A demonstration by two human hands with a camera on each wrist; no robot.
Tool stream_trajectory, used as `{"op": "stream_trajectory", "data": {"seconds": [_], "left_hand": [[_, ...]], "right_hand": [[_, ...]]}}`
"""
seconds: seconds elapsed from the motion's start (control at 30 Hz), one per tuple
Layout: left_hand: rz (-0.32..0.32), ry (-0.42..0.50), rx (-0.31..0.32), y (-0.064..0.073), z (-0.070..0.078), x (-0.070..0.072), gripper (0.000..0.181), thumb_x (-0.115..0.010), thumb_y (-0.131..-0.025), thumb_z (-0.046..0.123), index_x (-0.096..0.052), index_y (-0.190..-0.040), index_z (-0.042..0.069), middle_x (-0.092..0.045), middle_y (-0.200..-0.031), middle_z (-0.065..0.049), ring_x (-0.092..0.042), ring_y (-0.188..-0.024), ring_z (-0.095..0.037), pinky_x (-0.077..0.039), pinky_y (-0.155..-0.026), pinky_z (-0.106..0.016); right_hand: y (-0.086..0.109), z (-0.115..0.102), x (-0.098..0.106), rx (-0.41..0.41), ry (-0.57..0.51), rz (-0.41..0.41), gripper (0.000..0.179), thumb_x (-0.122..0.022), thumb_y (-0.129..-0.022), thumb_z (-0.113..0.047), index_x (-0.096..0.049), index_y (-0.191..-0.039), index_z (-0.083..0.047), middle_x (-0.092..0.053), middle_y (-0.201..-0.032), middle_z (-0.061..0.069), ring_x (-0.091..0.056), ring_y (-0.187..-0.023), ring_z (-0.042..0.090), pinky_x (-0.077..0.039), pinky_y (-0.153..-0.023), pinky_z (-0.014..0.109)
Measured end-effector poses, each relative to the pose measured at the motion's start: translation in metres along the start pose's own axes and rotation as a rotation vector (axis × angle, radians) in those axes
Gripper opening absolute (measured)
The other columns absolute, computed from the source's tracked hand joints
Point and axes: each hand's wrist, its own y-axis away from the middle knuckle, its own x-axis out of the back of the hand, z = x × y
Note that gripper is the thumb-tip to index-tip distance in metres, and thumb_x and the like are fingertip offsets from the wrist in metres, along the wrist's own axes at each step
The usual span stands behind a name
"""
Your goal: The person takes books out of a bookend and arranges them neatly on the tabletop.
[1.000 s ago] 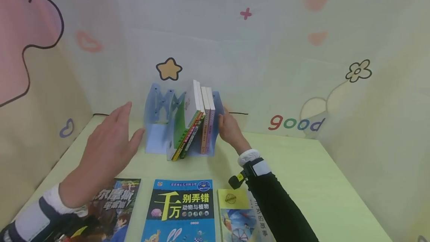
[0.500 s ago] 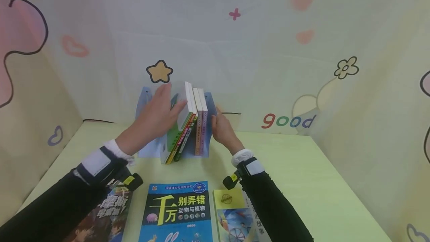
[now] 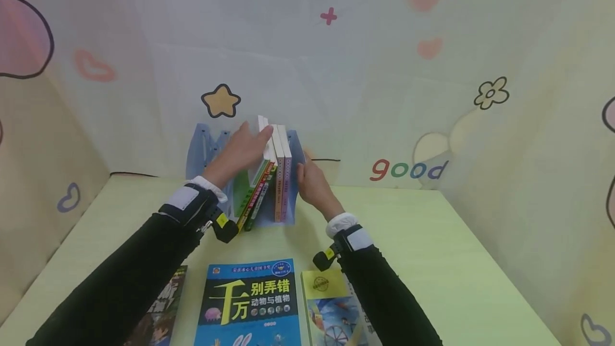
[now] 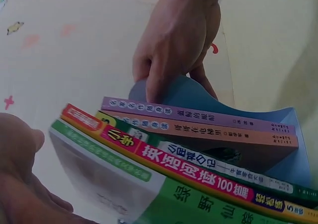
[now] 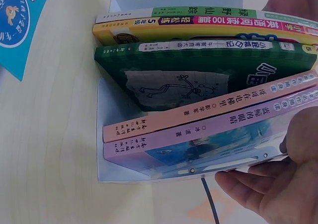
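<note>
A light blue book stand (image 3: 194,151) stands at the back, holding several books. My right hand (image 3: 314,186) pinches its right side panel, thumb inside and fingers outside. Beside that panel are a purple-spined book (image 5: 198,129) and an orange-spined book (image 5: 208,105), nearly upright. A dark green book (image 5: 169,80), a yellow book with a pink spine title (image 4: 194,169) and a green-and-white book (image 4: 109,179) lean toward them. My left hand (image 3: 240,151) is at the top of the leaning books from the left, fingers extended, thumb near the green-and-white book's upper corner.
In front lie a blue-covered book (image 3: 252,298), a yellow-and-blue book (image 3: 331,303) partly under the right sleeve, and a dark comic-style book (image 3: 160,308) mostly under the left sleeve. A patterned backdrop (image 3: 365,95) rises behind the pale table (image 3: 408,250).
My left hand has moved right and forward from beside the stand to the tops of the leaning books. The right hand keeps its hold on the side panel. The head view has shifted slightly.
</note>
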Motion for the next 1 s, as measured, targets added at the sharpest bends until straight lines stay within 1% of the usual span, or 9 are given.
{"op": "stream_trajectory", "data": {"seconds": [0.13, 0.23, 0.37, 0.47, 0.57, 0.67, 0.8, 0.93, 1.0], "left_hand": [[-0.051, 0.033, 0.045, -0.007, -0.005, -0.005, 0.091, -0.028, -0.105, 0.065, 0.001, -0.164, 0.002, -0.016, -0.166, -0.028, -0.028, -0.148, -0.048, -0.033, -0.111, -0.071], [-0.082, 0.065, 0.057, -0.010, -0.008, -0.007, 0.089, -0.029, -0.106, 0.063, 0.000, -0.164, 0.002, -0.023, -0.162, -0.029, -0.033, -0.144, -0.048, -0.035, -0.109, -0.071], [-0.107, 0.102, 0.070, -0.010, -0.011, -0.007, 0.085, -0.030, -0.107, 0.061, -0.003, -0.164, 0.003, -0.033, -0.153, -0.029, -0.041, -0.137, -0.048, -0.039, -0.108, -0.069], [-0.121, 0.140, 0.075, -0.011, -0.013, -0.007, 0.086, -0.031, -0.106, 0.062, -0.004, -0.164, 0.004, -0.033, -0.153, -0.029, -0.041, -0.137, -0.047, -0.038, -0.109, -0.068], [-0.122, 0.209, 0.063, -0.011, -0.017, -0.005, 0.086, -0.034, -0.107, 0.060, -0.005, -0.164, 0.003, -0.031, -0.156, -0.028, -0.038, -0.140, -0.045, -0.034, -0.112, -0.067], [-0.107, 0.262, 0.061, -0.010, -0.021, -0.002, 0.086, -0.037, -0.107, 0.058, -0.004, -0.165, 0.004, -0.030, -0.158, -0.027, -0.037, -0.141, -0.043, -0.031, -0.115, -0.066], [-0.094, 0.270, 0.085, -0.004, -0.022, 0.003, 0.088, -0.039, -0.107, 0.058, 0.000, -0.165, 0.005, -0.028, -0.161, -0.027, -0.039, -0.141, -0.043, -0.032, -0.114, -0.066], [-0.082, 0.268, 0.098, 0.001, -0.023, 0.008, 0.089, -0.043, -0.106, 0.057, 0.001, -0.166, 0.007, -0.023, -0.165, -0.025, -0.035, -0.144, -0.045, -0.032, -0.113, -0.068], [-0.068, 0.269, 0.098, 0.003, -0.025, 0.011, 0.088, -0.044, -0.106, 0.055, -0.001, -0.166, 0.007, -0.024, -0.165, -0.025, -0.035, -0.144, -0.045, -0.032, -0.112, -0.069]], "right_hand": [[0.000, 0.000, -0.001, -0.012, -0.007, -0.009, 0.050, -0.032, -0.113, -0.019, -0.028, -0.159, 0.001, -0.055, -0.141, 0.028, -0.063, -0.118, 0.039, -0.048, -0.107, 0.054], [0.000, 0.000, -0.002, -0.012, -0.009, -0.013, 0.050, -0.032, -0.113, -0.018, -0.028, -0.159, 0.000, -0.056, -0.141, 0.028, -0.063, -0.117, 0.039, -0.048, -0.106, 0.053], [0.000, 0.000, -0.001, 0.008, -0.007, -0.003, 0.049, -0.032, -0.113, -0.017, -0.029, -0.158, 0.002, -0.056, -0.140, 0.029, -0.063, -0.117, 0.039, -0.049, -0.106, 0.053], [0.001, 0.001, 0.000, 0.015, -0.008, 0.000, 0.048, -0.031, -0.112, -0.017, -0.030, -0.157, 0.003, -0.056, -0.139, 0.029, -0.062, -0.117, 0.039, -0.048, -0.106, 0.053], [0.000, 0.002, 0.001, 0.017, -0.008, 0.000, 0.048, -0.032, -0.113, -0.017, -0.029, -0.157, 0.003, -0.056, -0.139, 0.029, -0.062, -0.118, 0.039, -0.047, -0.107, 0.053], [0.000, 0.002, 0.000, 0.033, -0.002, 0.011, 0.049, -0.032, -0.112, -0.016, -0.029, -0.157, 0.004, -0.058, -0.136, 0.030, -0.063, -0.114, 0.040, -0.048, -0.106, 0.053], [-0.001, 0.003, -0.001, 0.040, 0.002, 0.021, 0.049, -0.032, -0.112, -0.015, -0.029, -0.157, 0.005, -0.059, -0.134, 0.031, -0.063, -0.113, 0.040, -0.048, -0.106, 0.054], [-0.002, 0.003, -0.002, 0.036, -0.007, 0.018, 0.050, -0.032, -0.112, -0.016, -0.028, -0.158, 0.004, -0.056, -0.139, 0.030, -0.062, -0.120, 0.041, -0.046, -0.108, 0.054], [-0.002, 0.004, -0.003, 0.036, -0.005, 0.018, 0.050, -0.032, -0.112, -0.016, -0.028, -0.158, 0.003, -0.056, -0.140, 0.030, -0.061, -0.121, 0.041, -0.045, -0.109, 0.054]]}}
